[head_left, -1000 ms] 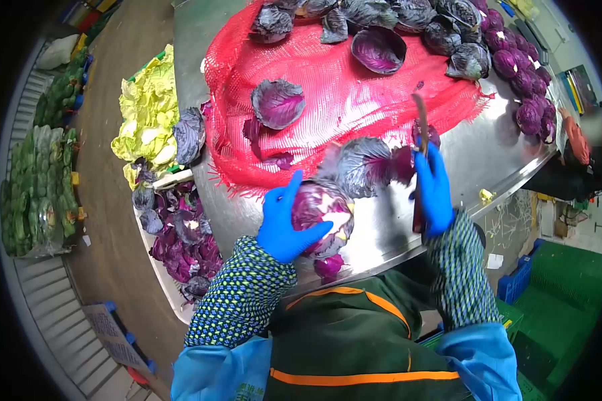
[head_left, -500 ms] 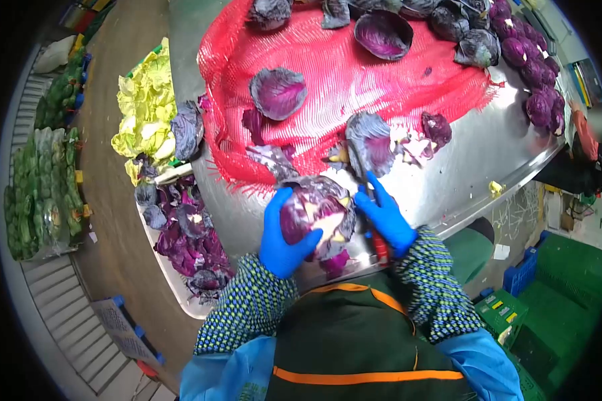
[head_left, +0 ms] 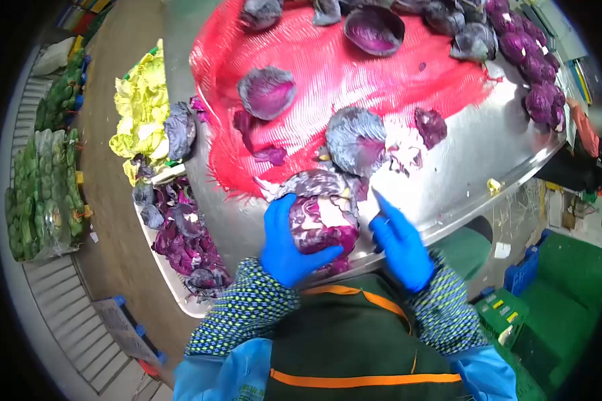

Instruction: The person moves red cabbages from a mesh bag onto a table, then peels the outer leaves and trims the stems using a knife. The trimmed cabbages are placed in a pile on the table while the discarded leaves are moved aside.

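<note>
Your left hand [head_left: 291,244] clasps one cabbage [head_left: 324,224], barer than before; the fingers of your right hand [head_left: 403,250] curl nearby, hold unclear.

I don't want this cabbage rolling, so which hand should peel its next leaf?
Probably your right hand: it is close beside the cabbage, while your left hand clasps the other side and could steady it.

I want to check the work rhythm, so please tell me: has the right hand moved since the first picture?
Yes. Against the small yellow scrap, the right hand has moved left and closer to the person's body.
</note>
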Tool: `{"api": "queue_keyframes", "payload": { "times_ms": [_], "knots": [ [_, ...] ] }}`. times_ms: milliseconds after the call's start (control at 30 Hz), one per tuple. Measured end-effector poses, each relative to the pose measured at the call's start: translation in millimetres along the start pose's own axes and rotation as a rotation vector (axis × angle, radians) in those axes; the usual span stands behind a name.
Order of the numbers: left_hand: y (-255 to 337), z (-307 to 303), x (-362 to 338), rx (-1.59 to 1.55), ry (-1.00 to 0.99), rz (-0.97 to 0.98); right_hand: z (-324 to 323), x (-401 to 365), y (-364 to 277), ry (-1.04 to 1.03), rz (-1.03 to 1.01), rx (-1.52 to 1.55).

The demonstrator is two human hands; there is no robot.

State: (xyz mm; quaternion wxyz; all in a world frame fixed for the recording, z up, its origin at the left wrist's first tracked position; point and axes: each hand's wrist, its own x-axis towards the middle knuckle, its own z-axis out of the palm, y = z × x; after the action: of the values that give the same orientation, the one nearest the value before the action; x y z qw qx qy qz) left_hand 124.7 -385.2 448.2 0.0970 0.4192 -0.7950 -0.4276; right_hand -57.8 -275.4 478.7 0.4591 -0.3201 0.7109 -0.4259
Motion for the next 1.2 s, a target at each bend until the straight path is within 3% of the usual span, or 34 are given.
{"api": "queue_keyframes", "payload": {
  "times_ms": [33, 100, 233, 300, 367, 433, 467, 500, 567, 633, 667, 700, 767, 833, 867, 900, 933, 967, 1033, 1067, 1133, 1200],
  "knots": [
    [3.3, 7.8, -3.3, -0.092, 0.029, 0.038, 6.7, -10.2, 13.4, 0.031, -0.161, -0.173],
    [11.2, 16.0, -7.5, -0.050, 0.024, 0.068, 10.8, -16.4, 18.7, 0.058, -0.178, -0.258],
    [12.8, 23.7, -8.0, -0.001, 0.135, 0.175, 4.6, 4.9, 7.7, -0.025, -0.034, -0.501],
    [9.7, 24.3, -8.6, -0.026, 0.130, 0.149, 6.4, 22.7, 24.9, -0.014, 0.071, -0.356],
    [8.7, 27.9, -8.6, -0.027, 0.153, 0.144, 3.0, 39.2, 50.2, -0.036, 0.049, -0.324],
    [4.2, 26.2, -7.2, -0.025, 0.176, 0.162, -2.6, 54.2, 100.1, 0.099, -0.104, -0.197],
    [-2.0, 23.2, -10.1, -0.040, 0.145, 0.201, -2.6, 51.2, 110.3, 0.016, 0.077, -0.079],
    [-10.3, 22.2, -13.1, -0.056, 0.112, 0.226, 5.2, 49.7, 97.5, 0.017, -0.069, 0.074],
    [-32.8, 20.9, -15.9, -0.343, 0.041, 0.079, 10.1, 43.1, 68.0, 0.014, 0.301, 0.191],
    [-24.4, -0.8, -10.0, -0.841, -0.052, -0.169, 16.8, 47.7, 43.2, 0.052, 0.272, 0.426],
    [-29.5, -7.1, -12.6, -0.908, -0.034, -0.179, 15.2, 51.2, 36.8, 0.066, 0.233, 0.349],
    [-34.5, -10.2, -16.2, -0.920, -0.014, -0.059, 10.2, 53.7, 31.0, 0.141, 0.251, 0.393],
    [-28.5, -12.3, -31.2, -0.902, 0.024, 0.054, -26.3, 72.9, 46.9, 0.351, 0.081, 0.255],
    [-3.9, -22.8, -24.9, -0.940, -0.007, 0.031, -61.1, 81.9, 43.9, 0.319, 0.167, 0.043],
    [2.5, -26.9, -17.6, -0.669, 0.043, 0.171, -51.0, 63.0, -3.7, 0.284, 0.062, 0.195],
    [9.6, -30.5, -11.7, -0.392, 0.090, 0.301, -46.8, 42.1, -20.4, 0.167, 0.116, 0.210],
    [18.3, -33.2, -7.1, -0.281, 0.071, 0.313, -33.9, 22.4, -35.1, 0.026, -0.011, 0.316],
    [18.5, -28.3, -4.7, -0.282, 0.068, 0.319, -22.6, 17.9, -36.2, 0.013, -0.430, 0.019],
    [16.6, -15.7, -1.1, -0.470, 0.127, 0.254, -11.7, 17.4, -18.2, 0.183, -0.601, -0.253],
    [20.2, -11.1, -1.6, -0.687, 0.103, 0.230, -13.2, 17.5, -10.8, 0.186, -0.596, -0.254],
    [23.9, -12.3, -4.8, -0.703, 0.064, 0.233, -19.8, 18.5, 7.0, 0.333, -0.030, -0.223],
    [22.6, -11.9, -2.9, -0.786, -0.006, 0.239, -34.7, 35.3, 43.7, 0.320, -0.036, -0.202]
  ]
}}
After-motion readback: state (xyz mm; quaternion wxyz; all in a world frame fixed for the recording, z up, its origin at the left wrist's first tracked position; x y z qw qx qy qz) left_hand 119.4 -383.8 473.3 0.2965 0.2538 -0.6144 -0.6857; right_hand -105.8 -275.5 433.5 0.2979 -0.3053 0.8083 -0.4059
